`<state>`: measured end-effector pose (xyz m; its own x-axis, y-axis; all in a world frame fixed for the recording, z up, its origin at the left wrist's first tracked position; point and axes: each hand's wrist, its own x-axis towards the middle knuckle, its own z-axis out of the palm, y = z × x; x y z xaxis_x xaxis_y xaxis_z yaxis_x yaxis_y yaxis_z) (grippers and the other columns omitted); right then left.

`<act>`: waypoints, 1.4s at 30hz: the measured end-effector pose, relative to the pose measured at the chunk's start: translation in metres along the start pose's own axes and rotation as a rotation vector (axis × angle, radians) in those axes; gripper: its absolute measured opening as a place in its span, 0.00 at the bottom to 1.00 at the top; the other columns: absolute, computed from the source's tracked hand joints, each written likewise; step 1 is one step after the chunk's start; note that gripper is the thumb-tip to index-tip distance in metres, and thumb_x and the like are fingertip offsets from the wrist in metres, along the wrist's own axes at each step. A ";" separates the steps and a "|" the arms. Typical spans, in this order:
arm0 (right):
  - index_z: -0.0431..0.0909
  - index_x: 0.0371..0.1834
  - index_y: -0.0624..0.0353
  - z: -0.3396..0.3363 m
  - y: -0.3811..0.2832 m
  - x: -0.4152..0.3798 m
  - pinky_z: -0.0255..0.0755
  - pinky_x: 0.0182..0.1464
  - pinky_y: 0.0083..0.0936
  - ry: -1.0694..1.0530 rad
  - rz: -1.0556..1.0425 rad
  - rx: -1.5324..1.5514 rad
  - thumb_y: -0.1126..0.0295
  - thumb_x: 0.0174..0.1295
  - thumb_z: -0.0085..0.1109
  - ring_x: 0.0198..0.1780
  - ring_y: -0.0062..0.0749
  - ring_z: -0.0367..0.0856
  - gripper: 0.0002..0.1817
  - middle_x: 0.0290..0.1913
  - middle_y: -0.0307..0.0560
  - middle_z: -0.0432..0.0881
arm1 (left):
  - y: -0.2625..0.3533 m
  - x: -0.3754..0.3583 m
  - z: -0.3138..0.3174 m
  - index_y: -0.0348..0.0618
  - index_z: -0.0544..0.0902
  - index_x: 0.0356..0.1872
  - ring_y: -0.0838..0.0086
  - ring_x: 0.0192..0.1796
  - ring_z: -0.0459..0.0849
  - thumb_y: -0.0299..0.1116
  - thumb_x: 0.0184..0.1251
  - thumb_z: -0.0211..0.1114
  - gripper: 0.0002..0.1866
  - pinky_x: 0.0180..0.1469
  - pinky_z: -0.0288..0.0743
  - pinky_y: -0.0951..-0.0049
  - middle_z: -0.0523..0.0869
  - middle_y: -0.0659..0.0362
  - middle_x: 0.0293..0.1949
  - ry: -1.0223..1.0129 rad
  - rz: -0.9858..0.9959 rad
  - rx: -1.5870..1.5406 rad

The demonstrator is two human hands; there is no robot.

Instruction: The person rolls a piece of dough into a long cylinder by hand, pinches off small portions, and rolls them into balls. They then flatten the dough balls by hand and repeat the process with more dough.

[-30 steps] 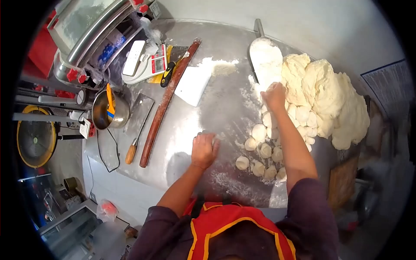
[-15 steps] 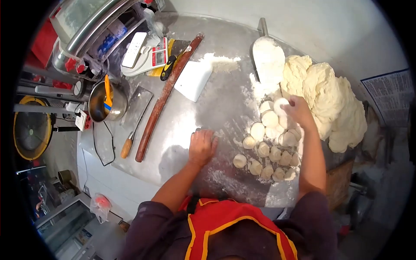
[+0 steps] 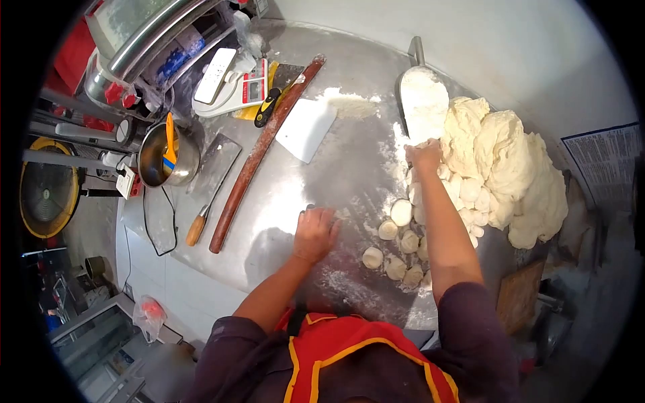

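My left hand (image 3: 314, 236) rests on the metal table, thumb apart from the fingers, with nothing visible in it. My right hand (image 3: 424, 157) reaches to the near end of a metal scoop heaped with white flour (image 3: 423, 97). Its fingers are curled down there, and what they hold is hidden. Under and beside the right forearm lie several small round dough pieces (image 3: 402, 212), some partly covered by the arm. To the right of that hand sits a large folded mass of pale dough (image 3: 510, 158).
Left of centre lie a white plastic scraper (image 3: 306, 130), a long wooden rolling pin (image 3: 259, 164) and a wood-handled flat blade (image 3: 215, 174). Behind them are a white scale (image 3: 232, 94) and a black-yellow cutter (image 3: 267, 107). A steel pot (image 3: 185, 171) stands at the left edge.
My right hand has moved left and away from me, from the dough pieces to the flour by the scoop. The left hand stays almost in place. The view has shifted slightly.
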<state>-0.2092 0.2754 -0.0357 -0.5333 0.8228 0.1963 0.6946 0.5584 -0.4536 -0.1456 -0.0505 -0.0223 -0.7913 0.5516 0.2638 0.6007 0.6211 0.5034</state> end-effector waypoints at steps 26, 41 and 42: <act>0.85 0.38 0.64 -0.229 0.179 -0.124 0.77 0.42 0.27 -0.641 -0.078 0.275 0.77 0.53 0.66 0.36 0.33 0.85 0.09 0.34 0.52 0.87 | 0.000 -0.006 0.009 0.44 0.76 0.50 0.56 0.51 0.75 0.38 0.66 0.60 0.15 0.57 0.65 0.57 0.79 0.54 0.45 -0.071 -0.004 0.076; 0.80 0.44 0.64 -0.223 0.207 -0.127 0.78 0.34 0.22 -0.748 0.335 0.723 0.80 0.65 0.49 0.32 0.26 0.82 0.10 0.32 0.44 0.83 | 0.004 -0.005 0.005 0.43 0.76 0.50 0.55 0.50 0.74 0.36 0.64 0.62 0.15 0.56 0.66 0.57 0.79 0.52 0.45 -0.054 -0.003 0.052; 0.79 0.46 0.65 -0.223 0.178 -0.128 0.78 0.34 0.22 -0.795 0.354 0.776 0.81 0.65 0.49 0.32 0.26 0.82 0.11 0.32 0.45 0.83 | 0.005 -0.005 0.005 0.43 0.76 0.50 0.55 0.50 0.74 0.36 0.64 0.62 0.16 0.56 0.66 0.57 0.79 0.52 0.45 -0.058 -0.006 0.052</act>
<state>0.0903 0.2926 0.0529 -0.7125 0.4681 -0.5226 0.5295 -0.1300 -0.8383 -0.1382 -0.0475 -0.0251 -0.7879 0.5781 0.2121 0.6023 0.6519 0.4608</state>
